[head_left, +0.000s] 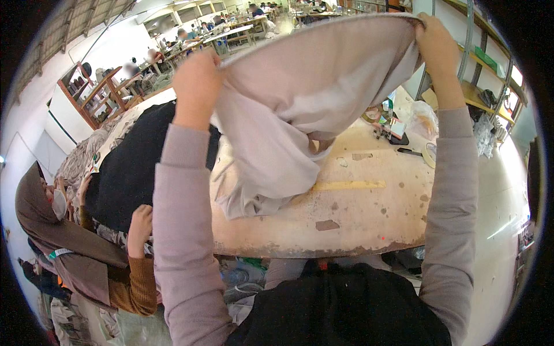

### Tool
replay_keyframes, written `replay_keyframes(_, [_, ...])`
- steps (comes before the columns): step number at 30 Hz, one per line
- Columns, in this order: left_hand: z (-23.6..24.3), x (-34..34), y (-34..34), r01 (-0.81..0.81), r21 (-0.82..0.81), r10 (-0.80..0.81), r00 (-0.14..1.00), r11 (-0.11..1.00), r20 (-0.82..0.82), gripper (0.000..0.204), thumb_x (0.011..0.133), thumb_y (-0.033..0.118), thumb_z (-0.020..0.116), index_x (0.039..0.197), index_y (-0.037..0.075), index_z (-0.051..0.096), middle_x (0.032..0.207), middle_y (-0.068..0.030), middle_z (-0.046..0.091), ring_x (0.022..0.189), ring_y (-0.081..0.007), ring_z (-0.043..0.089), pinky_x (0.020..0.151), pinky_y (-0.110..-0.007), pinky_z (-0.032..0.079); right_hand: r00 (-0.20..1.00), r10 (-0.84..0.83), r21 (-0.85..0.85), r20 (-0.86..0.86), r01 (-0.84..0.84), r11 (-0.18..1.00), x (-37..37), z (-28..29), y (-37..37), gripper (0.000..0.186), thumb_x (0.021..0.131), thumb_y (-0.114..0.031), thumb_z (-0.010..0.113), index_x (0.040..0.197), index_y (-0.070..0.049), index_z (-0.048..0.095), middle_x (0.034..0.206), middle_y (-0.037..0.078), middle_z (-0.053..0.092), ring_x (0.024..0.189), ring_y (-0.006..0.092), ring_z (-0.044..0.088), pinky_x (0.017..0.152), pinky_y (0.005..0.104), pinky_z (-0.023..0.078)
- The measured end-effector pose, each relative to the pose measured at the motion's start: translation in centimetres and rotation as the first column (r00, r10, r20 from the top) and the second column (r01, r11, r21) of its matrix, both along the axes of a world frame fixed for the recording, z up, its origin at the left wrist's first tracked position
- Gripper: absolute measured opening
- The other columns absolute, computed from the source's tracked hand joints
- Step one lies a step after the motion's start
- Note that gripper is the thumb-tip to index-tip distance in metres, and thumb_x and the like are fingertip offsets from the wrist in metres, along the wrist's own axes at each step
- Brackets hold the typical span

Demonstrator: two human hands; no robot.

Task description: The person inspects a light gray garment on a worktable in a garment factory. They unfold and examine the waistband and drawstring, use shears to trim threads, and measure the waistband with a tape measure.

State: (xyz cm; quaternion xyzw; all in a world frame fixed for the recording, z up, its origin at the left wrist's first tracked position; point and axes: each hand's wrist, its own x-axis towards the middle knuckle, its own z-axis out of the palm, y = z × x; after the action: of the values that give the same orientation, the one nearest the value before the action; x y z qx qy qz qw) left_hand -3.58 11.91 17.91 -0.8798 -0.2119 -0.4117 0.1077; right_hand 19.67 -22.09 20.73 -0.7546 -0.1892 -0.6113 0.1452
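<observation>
Both my arms are raised over the table, stretching a pale pinkish-beige garment (323, 69) between them by its upper edge. At the left end of that edge, my left hand (198, 86) is closed on the fabric. My right hand (437, 49) grips the other end, higher and farther to the right. The edge between the hands bows upward, and the rest of the cloth hangs in folds, its lower bunch resting on the worn wooden table (369, 213). Whether it is a shirt or another kind of garment, I cannot tell.
To the left, a co-worker (69, 242) in a brown head covering stands beside a pile of black cloth (133, 173). Tape rolls (429, 154), a black pen-like tool (410, 152) and a clear plastic bag (424, 120) lie at the table's right side. Shelves (485, 92) stand beyond.
</observation>
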Motion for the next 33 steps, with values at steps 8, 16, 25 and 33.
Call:
replay_keyframes(8, [-0.5, -3.8, 2.6, 0.074, -0.206, -0.123, 0.963, 0.976, -0.239, 0.027, 0.068, 0.023, 0.071, 0.084, 0.003, 0.065, 0.078, -0.0143, 0.064, 0.074, -0.0283, 0.061, 0.067, -0.036, 0.047, 0.941, -0.052, -0.251, -0.335, -0.035, 0.967, 2.8, -4.4, -5.8, 0.028, 0.082, -0.020, 0.050, 0.107, -0.009, 0.058, 0.100, 0.019, 0.056, 0.096, 0.0349, 0.054, 0.082, 0.0427, 0.044])
replay_keyframes(16, [-11.8, -8.4, -9.1, 0.709, -0.498, -0.867, 0.406, 0.499, -0.290, 0.034, 0.072, 0.028, 0.070, 0.087, 0.000, 0.057, 0.079, -0.0147, 0.058, 0.068, -0.0315, 0.056, 0.063, -0.036, 0.045, 0.676, 0.500, 0.272, -0.542, -0.422, 0.865, 3.5, -6.9, -4.6, 0.030, 0.081, -0.008, 0.048, 0.110, -0.006, 0.057, 0.113, 0.015, 0.059, 0.109, 0.0269, 0.053, 0.093, 0.0345, 0.041])
replay_keyframes(25, [-15.9, -7.7, -15.0, 0.481, -0.813, -0.945, 0.163, 0.328, -0.284, 0.031, 0.080, 0.027, 0.061, 0.096, 0.002, 0.052, 0.089, -0.0190, 0.058, 0.080, -0.0363, 0.058, 0.069, -0.041, 0.045, -0.244, 0.588, 0.454, -0.771, -0.858, 0.240, -5.2, -10.6, 5.6, 0.029, 0.077, 0.002, 0.054, 0.105, -0.007, 0.056, 0.117, 0.009, 0.057, 0.108, 0.0176, 0.052, 0.091, 0.0305, 0.043])
replay_keyframes(33, [-17.5, -7.3, -13.4, 0.503, -0.856, -0.984, 0.176, 0.114, -0.028, 0.029, 0.080, 0.021, 0.060, 0.101, 0.001, 0.053, 0.079, -0.0169, 0.059, 0.073, -0.0299, 0.060, 0.066, -0.036, 0.045, -0.354, 0.429, 0.521, -0.831, -0.765, 0.378, -10.8, -18.9, 1.7, 0.031, 0.083, -0.021, 0.059, 0.109, -0.004, 0.058, 0.100, 0.013, 0.061, 0.095, 0.0256, 0.058, 0.085, 0.0323, 0.044])
